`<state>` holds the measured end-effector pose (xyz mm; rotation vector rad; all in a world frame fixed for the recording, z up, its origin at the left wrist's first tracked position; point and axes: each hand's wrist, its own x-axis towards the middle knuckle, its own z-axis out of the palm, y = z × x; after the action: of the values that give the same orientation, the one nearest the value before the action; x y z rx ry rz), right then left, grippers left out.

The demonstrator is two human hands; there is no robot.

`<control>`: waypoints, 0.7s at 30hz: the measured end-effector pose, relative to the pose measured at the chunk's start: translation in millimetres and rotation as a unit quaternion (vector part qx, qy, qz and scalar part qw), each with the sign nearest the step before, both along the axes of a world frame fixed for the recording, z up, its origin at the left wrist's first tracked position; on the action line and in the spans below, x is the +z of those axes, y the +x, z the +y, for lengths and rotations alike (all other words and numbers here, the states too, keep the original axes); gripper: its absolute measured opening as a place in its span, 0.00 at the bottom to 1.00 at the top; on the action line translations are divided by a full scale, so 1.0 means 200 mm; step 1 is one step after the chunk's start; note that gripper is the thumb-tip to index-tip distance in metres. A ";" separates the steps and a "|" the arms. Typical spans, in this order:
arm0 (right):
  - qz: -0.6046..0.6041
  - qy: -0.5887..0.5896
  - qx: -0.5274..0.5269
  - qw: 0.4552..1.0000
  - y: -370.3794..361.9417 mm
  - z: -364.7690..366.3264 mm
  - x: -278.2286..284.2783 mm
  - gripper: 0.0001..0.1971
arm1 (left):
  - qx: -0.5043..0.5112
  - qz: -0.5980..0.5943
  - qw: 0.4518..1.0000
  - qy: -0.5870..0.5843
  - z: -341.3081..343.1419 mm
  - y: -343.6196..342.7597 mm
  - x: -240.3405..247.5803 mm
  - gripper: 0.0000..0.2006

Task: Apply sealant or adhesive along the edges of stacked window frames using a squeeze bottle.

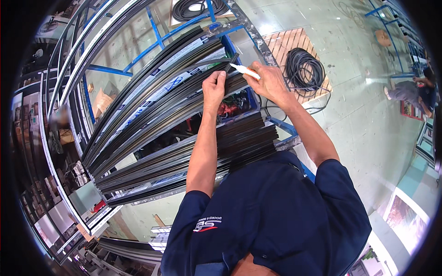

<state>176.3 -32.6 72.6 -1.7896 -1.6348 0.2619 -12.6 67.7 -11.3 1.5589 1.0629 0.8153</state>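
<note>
My left hand (213, 90) pinches a dark strip (231, 64) near its end, with thumb and fingertips pressed together on it. The strip looks like a rubber gasket and lies over long dark profiles. In my right hand (270, 83) is a small white glue bottle (245, 70) with a pointed nozzle and a bit of orange. The nozzle points left at the strip's end, close to my left thumb; whether it touches cannot be made out. Beneath both hands, several long dark profiles (184, 158) lie side by side, fanning out from the left.
A coil of black gasket (304, 69) rests on a slatted wooden pallet (272, 42) to the right. Another black coil (195, 9) lies at the top. A blue metal frame (154, 27) surrounds the profiles. Red items fill a blue bin (252, 97). A person (414, 94) is at far right.
</note>
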 end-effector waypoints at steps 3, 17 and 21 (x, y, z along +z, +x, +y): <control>0.018 -0.007 -0.039 0.999 0.00 -0.02 -0.01 0.12 | -0.036 -0.087 0.984 -0.150 0.07 -0.02 0.03 0.17; 0.045 0.019 -0.023 0.999 -0.07 0.09 -0.08 0.14 | -0.044 -0.193 0.951 -0.237 0.13 -0.03 0.03 0.17; 0.038 0.009 -0.023 0.999 -0.07 0.11 -0.09 0.13 | -0.048 -0.200 0.950 -0.236 0.13 -0.04 0.02 0.17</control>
<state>161.9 -10.0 55.2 -1.7806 -1.5357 0.2899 -20.9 93.9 -6.5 0.9792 0.8006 0.7063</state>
